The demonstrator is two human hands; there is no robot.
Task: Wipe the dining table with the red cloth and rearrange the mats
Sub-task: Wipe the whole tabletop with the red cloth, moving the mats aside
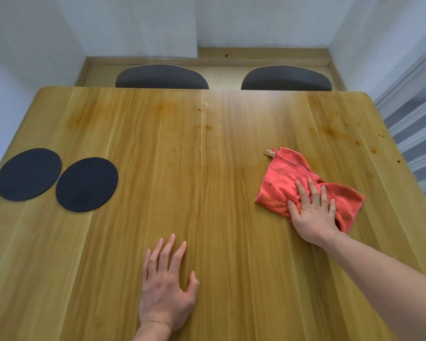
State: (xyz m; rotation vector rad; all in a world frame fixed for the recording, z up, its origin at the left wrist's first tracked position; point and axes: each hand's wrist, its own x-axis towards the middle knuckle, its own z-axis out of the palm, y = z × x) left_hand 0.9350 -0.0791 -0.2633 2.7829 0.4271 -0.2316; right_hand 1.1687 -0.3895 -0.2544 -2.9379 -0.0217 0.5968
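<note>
Head camera looks down on a big wooden dining table [207, 193]. Everything below is told from this table.

On the right side of the table lies the red cloth [288, 178]. It is bunched and wrinkled, not flat. A small tan tag [269, 152] sticks out at its far corner. The right hand [313, 212] lies flat on the near part of the cloth, palm down, fingers [303, 193] spread and pressing into the folds. It is not wrapped around the cloth; it just pushes down on top of it. The bare arm reaches in from the near right corner of the table.

The left hand [167, 286] rests on the bare wood near the middle of the table's near edge. It is open, palm down, fingers a little apart, and it holds nothing. The two hands are well apart.

On the left side of the table lie two round dark mats. The outer mat [28, 174] sits close to the left edge. The inner mat [87, 184] is just beside it, and they touch or almost touch.

Small brown spots [330, 131] mark the wood on the far right part of the table.

Behind the far edge of the table show the dark backs of two chairs [161, 77].
</note>
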